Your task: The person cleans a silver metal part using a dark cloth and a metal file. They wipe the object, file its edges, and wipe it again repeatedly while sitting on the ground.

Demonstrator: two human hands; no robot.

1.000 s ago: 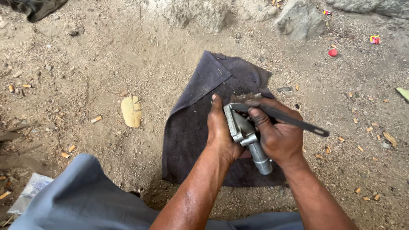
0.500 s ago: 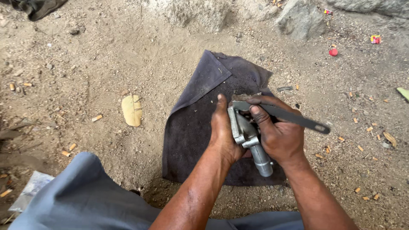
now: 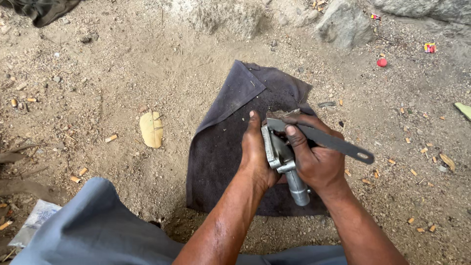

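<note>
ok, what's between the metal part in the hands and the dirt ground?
In the head view, a dark grey cloth is spread on the sandy ground beneath the metal part that both hands hold above it.

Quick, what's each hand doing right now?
Left hand: closed on the grey metal part.
Right hand: closed on the flat metal wrench, also gripping the part.

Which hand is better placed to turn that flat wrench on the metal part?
Probably right: the right hand already grips the flat wrench, while the left hand steadies the metal part over the dark cloth.
</note>
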